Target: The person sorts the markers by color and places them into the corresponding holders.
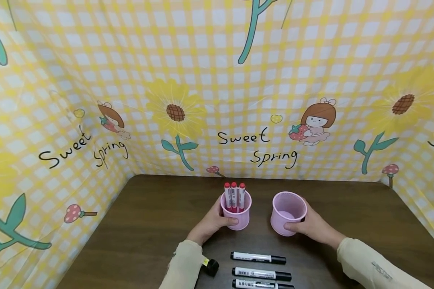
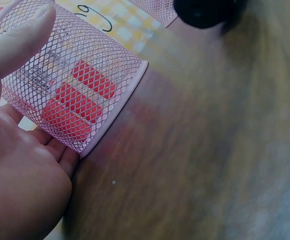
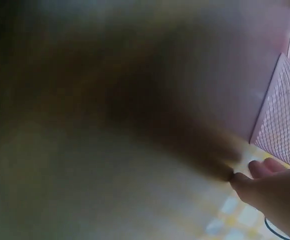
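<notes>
My left hand (image 1: pixel 216 218) grips a pink mesh pen cup (image 1: pixel 239 220) from its left side, thumb across the front. Three red-capped markers (image 1: pixel 234 196) stand upright in that cup; their red lower ends show through the mesh in the left wrist view. With my right hand (image 1: pixel 315 224) I hold a second pink mesh pen cup (image 1: pixel 280 224) by its right side, thumb at the front and the other fingers hidden behind it. The bare bottom of this cup is visible. In the right wrist view the second cup (image 3: pixel 285 110) appears only partly, at the right edge.
Three black-capped markers (image 1: pixel 258 257) lie in a row on the dark wooden table (image 1: pixel 137 237), nearer to me than the cups. A yellow-and-white checked cloth (image 1: pixel 217 96) hangs behind and at both sides. A black wrist device (image 1: pixel 211 267) sits by the left sleeve.
</notes>
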`<state>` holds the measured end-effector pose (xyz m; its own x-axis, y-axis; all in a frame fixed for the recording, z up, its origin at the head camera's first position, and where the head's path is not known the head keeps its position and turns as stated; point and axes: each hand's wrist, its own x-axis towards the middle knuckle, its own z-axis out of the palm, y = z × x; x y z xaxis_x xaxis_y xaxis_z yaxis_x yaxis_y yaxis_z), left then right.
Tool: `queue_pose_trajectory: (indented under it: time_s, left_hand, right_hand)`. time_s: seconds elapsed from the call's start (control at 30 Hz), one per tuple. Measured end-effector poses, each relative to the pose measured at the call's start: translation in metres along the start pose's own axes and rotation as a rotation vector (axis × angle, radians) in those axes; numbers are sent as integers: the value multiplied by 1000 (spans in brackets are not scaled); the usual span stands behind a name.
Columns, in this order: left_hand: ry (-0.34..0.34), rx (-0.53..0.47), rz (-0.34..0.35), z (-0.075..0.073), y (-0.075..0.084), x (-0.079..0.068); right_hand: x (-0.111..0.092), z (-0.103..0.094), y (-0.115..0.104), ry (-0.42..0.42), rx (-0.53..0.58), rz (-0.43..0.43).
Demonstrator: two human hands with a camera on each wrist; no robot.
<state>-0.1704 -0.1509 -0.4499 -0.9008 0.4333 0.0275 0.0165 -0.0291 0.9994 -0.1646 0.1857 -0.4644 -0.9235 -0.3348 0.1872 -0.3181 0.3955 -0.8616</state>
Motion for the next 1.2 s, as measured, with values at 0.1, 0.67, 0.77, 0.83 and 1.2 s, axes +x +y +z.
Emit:
queue_pose_trajectory:
  time_s: [0.1,0.67,0.77,0.83,1.2]
  left_hand:
    - [-2,0,0,0,0,0]
    - [-39,-17,7,-1,2,1]
    - [-51,-1,18,-3,-1,0]
    - [-57,10,30,-5,-2,-1]
    - [286,31,-101,-19,-19,-28]
  right_hand:
    - [0,2,-1,6,30,11]
    - [4,4,3,16,79,12]
    - [4,4,5,17,73,23]
    - [4,5,6,16,71,26]
    - [5,5,4,22,76,38]
